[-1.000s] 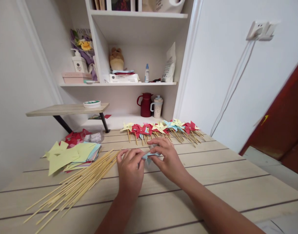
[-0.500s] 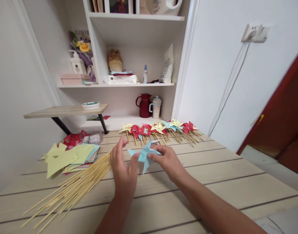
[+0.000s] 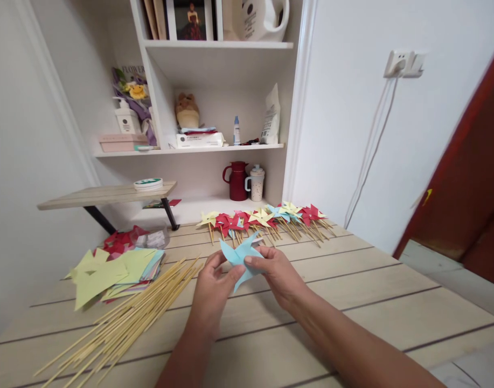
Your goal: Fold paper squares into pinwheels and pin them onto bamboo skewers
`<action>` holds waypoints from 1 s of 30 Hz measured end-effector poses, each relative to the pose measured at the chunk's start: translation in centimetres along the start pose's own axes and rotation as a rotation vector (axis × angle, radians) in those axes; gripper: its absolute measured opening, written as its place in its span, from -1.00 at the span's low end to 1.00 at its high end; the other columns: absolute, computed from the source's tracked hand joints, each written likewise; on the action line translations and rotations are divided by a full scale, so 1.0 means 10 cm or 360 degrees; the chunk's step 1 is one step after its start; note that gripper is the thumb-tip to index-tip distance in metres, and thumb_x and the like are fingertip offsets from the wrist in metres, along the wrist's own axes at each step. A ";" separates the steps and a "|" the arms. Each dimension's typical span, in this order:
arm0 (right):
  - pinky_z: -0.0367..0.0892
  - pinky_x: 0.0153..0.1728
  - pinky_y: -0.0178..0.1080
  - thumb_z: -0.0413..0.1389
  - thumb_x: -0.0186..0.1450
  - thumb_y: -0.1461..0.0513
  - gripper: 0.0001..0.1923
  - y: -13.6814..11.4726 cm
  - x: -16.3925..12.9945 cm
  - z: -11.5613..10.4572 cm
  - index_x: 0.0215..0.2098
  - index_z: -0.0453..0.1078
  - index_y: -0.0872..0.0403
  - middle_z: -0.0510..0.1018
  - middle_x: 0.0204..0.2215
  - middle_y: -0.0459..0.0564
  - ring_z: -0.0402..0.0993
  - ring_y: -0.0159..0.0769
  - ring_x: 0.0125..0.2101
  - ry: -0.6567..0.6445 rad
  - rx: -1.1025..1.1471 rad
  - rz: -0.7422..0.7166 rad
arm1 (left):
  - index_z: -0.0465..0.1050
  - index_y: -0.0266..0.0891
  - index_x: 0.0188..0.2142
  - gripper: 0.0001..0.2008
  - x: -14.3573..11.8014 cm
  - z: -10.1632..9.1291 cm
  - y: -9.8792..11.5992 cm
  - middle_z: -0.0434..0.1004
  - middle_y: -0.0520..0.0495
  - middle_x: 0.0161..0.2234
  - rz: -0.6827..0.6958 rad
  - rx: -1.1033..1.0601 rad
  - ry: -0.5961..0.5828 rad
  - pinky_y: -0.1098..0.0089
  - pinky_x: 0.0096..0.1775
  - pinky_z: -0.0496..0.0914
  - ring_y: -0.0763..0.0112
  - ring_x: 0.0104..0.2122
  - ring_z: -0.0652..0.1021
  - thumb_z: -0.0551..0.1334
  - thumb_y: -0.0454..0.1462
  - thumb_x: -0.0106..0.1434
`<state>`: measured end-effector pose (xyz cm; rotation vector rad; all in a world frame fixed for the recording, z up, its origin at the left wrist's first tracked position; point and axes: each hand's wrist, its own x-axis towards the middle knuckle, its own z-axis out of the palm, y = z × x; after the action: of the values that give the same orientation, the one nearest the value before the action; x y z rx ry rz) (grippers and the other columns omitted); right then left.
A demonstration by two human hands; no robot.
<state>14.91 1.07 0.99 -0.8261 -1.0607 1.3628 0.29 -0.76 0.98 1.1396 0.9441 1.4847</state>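
One blue paper pinwheel (image 3: 239, 252), blades spread about its middle, no clear long axis; directly between my hands, above the table (image 3: 266, 345). My right hand (image 3: 279, 274): closed on its right side, thumb nearest the centre. My left hand (image 3: 213, 285): pinching its left side, thumb lower. Loose sticks (image 3: 144, 310): left of my left hand, apart from the pinwheel.
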 end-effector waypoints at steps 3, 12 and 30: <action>0.07 -0.38 -0.28 0.35 -0.05 0.19 -0.79 0.03 -0.01 0.02 -0.57 0.43 0.12 0.43 -0.61 -0.14 0.21 -0.40 -0.51 -0.0002 -0.0066 0.0004 | 0.60 -0.27 -0.19 -0.60 -0.01 -0.01 0.02 0.64 -0.21 -0.15 -0.0162 0.0011 -0.0061 0.24 -0.07 0.42 0.13 -0.14 0.59 0.46 -0.14 -0.02; 0.10 -0.37 -0.27 0.36 -0.08 0.18 -0.77 0.02 -0.02 0.04 -0.59 0.42 0.10 0.44 -0.61 -0.15 0.23 -0.38 -0.51 0.0028 -0.0067 -0.0005 | 0.63 -0.30 -0.32 -0.67 -0.02 0.00 0.02 0.67 -0.14 -0.34 -0.0189 -0.0046 0.0102 0.37 -0.24 0.42 0.31 -0.37 0.59 0.48 -0.16 -0.07; 0.11 -0.36 -0.26 0.38 -0.07 0.17 -0.75 0.09 -0.01 0.03 -0.55 0.43 0.11 0.47 -0.58 -0.13 0.26 -0.38 -0.51 -0.0005 0.0015 0.0096 | 0.62 -0.28 -0.33 -0.69 -0.01 -0.01 -0.02 0.67 -0.11 -0.36 -0.0216 -0.0014 0.0125 0.34 -0.23 0.43 0.27 -0.36 0.61 0.47 -0.14 -0.05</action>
<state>14.30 0.96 0.21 -0.8554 -1.0381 1.4193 0.26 -0.82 0.79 0.9967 1.0474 1.4305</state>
